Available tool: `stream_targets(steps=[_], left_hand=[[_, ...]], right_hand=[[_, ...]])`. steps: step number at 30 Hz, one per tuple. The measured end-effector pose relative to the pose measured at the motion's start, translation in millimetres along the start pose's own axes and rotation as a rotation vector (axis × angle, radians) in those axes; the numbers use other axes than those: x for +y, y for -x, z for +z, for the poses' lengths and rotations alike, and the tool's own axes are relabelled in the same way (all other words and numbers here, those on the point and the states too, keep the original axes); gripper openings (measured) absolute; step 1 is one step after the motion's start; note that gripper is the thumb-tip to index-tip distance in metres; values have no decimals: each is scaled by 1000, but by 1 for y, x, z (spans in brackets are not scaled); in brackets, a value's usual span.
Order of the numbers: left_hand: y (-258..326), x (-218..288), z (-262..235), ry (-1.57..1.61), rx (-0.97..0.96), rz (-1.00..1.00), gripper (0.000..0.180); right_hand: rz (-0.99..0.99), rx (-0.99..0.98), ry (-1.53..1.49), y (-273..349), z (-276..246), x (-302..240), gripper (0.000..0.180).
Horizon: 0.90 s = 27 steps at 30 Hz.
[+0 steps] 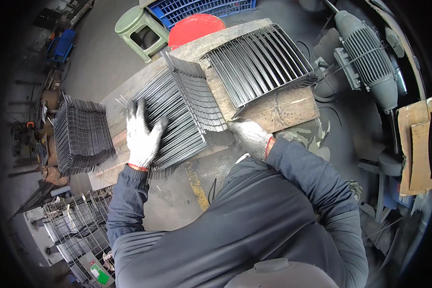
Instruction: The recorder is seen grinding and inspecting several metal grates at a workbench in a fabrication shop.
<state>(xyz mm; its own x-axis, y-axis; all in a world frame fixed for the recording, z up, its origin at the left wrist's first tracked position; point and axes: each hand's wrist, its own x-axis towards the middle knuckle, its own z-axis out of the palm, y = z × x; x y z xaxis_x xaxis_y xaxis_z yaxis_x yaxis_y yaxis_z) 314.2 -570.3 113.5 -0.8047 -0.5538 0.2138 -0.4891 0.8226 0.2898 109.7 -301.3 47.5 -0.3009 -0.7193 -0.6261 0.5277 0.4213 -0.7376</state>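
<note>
Rested the gloved left hand [144,139], spread wide, on the middle wire-rack stack [183,126] atop the wooden bench [288,109]; held the right hand [249,137] at that stack's near right corner, but could not tell whether gripping.

Your left glove [141,144] and right glove [252,137] are whitish, each edged in red at the wrist, with dark grey soiling toward the left one's finger ends. You wear dark navy sleeves [305,168], wrinkled along the forearms, meeting a smooth charcoal-grey top [225,221], creased across the front.
</note>
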Motion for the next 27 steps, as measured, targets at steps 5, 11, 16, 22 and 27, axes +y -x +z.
stream_targets(steps=[5, 11, 16, 22, 27], left_hand=[[25, -69, 2, 238, -18, 18, 77], [57, -131, 21, 1407, -170, -894, 74], [71, -140, 37, 1608, -101, -1019, 84], [70, -132, 43, 1642, -192, -903, 84], [59, -116, 60, 1570, -185, -803, 80]], right_hand=[[60, -113, -9, 19, 18, -30, 34], [-190, -347, 113, 5, 56, -36, 46], [-120, -461, 245, -12, 80, -27, 72], [-87, -309, -48, -32, 90, -19, 88], [-90, -291, -150, -77, 75, 17, 87]])
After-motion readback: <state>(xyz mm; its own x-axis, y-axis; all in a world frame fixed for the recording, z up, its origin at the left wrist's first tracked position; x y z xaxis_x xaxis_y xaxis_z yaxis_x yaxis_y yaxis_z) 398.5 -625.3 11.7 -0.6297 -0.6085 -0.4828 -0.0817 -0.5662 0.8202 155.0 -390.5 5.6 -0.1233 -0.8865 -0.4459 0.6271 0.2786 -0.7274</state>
